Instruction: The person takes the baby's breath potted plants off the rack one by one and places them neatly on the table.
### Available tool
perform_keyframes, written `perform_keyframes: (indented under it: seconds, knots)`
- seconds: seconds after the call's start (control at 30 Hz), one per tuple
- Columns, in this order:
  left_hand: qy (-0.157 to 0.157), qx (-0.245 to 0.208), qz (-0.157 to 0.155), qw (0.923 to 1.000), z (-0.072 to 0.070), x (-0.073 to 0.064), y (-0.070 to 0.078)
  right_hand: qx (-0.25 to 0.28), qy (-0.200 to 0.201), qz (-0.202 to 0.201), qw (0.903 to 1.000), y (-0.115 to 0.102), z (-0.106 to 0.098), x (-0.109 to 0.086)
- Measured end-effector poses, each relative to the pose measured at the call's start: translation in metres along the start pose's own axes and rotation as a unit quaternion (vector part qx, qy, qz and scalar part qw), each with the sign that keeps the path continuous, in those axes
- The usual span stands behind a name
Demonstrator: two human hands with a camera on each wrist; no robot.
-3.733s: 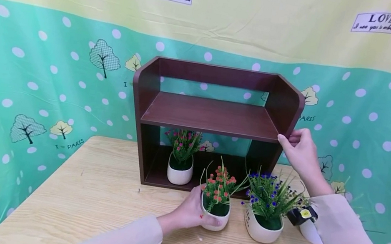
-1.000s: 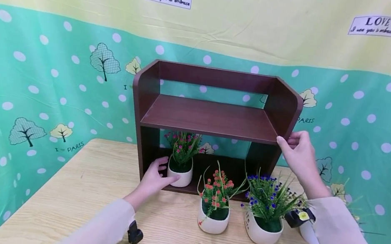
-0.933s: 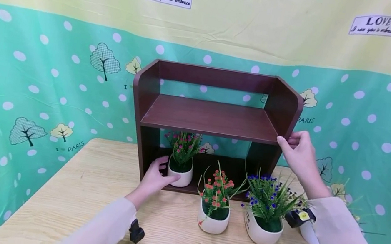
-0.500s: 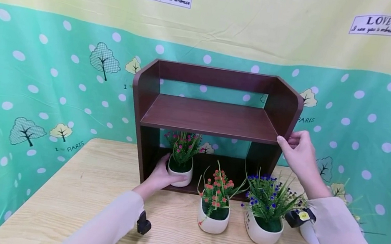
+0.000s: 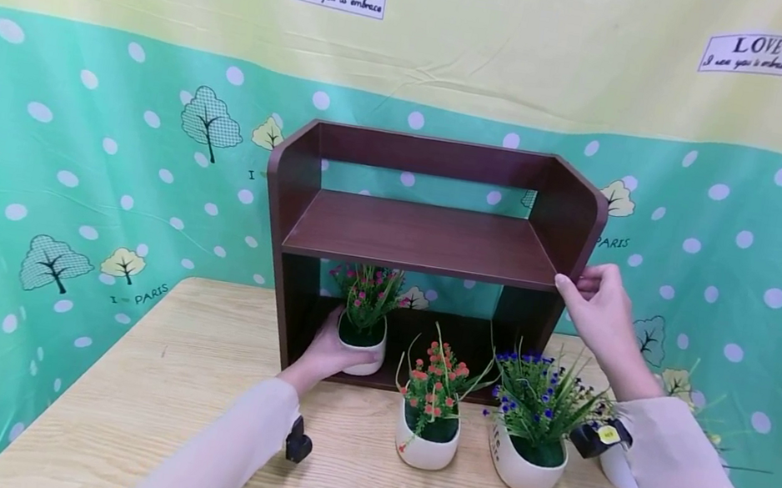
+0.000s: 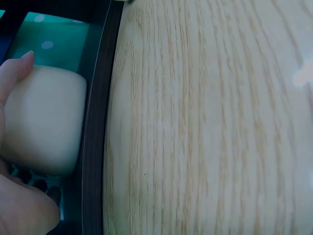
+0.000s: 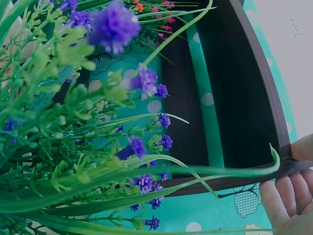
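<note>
My left hand (image 5: 328,350) grips a white pot of pink flowers (image 5: 361,355) on the lower shelf's left part; in the left wrist view the thumb and fingers lie on either side of the pot (image 6: 46,120). My right hand (image 5: 601,309) pinches the right side panel of the dark brown shelf unit (image 5: 430,237) at middle-shelf height. In the right wrist view, thumb and fingers of the right hand (image 7: 293,196) lie on both faces of the panel's edge. The far side of the left hand is hidden behind the pot in the head view.
A pot of orange flowers (image 5: 427,443) and a pot of blue-purple flowers (image 5: 528,467) stand on the wooden table (image 5: 132,399) before the shelf. Another white pot (image 5: 621,471) is partly hidden under the right forearm. A patterned curtain (image 5: 115,110) hangs behind.
My left hand let go of the orange flower pot, moved left to the pink flower pot and closed round it. The orange pot stays on the table. My right hand has kept its place.
</note>
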State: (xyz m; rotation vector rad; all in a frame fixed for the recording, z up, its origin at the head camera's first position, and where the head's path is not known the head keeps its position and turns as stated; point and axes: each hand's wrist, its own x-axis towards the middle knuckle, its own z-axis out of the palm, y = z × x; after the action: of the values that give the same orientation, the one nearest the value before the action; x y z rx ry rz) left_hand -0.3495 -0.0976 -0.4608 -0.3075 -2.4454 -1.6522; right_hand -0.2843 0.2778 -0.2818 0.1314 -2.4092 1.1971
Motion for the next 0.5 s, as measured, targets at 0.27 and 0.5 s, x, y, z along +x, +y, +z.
perform_keyframes:
  seconds: [0.27, 0.5]
  knots:
    - [-0.006, -0.019, -0.005, 0.9998, 0.001, -0.0003, 0.0013, 0.001, 0.001, -0.001, 1.0, 0.0007, -0.0006, 0.0005]
    - [-0.005, -0.032, -0.008, 0.9994, 0.0021, -0.001, 0.0005, 0.001, 0.004, 0.001, 1.0, 0.0008, 0.0009, 0.0007]
